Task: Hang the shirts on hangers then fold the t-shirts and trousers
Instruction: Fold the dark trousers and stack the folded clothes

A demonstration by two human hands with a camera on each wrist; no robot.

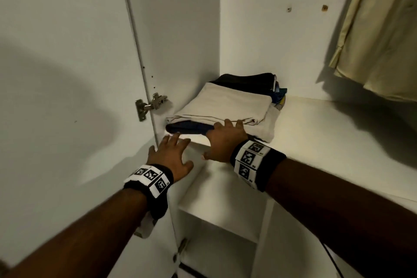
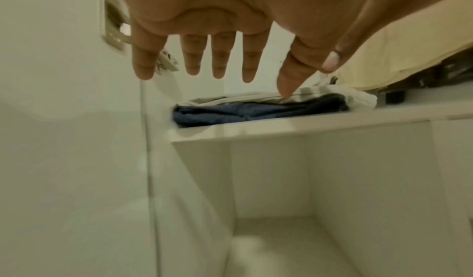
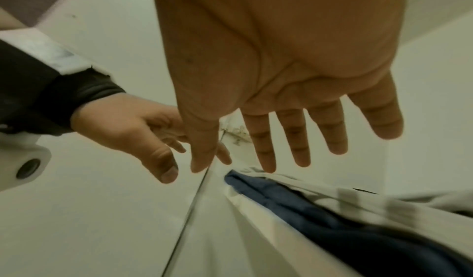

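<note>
**Hidden, cropped and blurred**

Mostly buried under the beige folded trousers [image 1: 228, 104]: a dark blue garment [image 1: 189, 128], only its front fold showing. At 12 o'clock of the stack, dark folded clothes [image 1: 248, 81] and a scrap of blue-and-yellow fabric [image 1: 279, 95], too covered to name. Cut off by the frame at 2 o'clock: a pale yellow hanging shirt [image 1: 379, 29], hanger out of sight. Smeared by motion in the right wrist view: the shelf [image 3: 268, 230] edge and the near trouser folds. Behind the right hand [image 1: 225, 142], the stack's front edge, contact unclear. Left hand [image 1: 169, 156] fingertips softly blurred.
</note>
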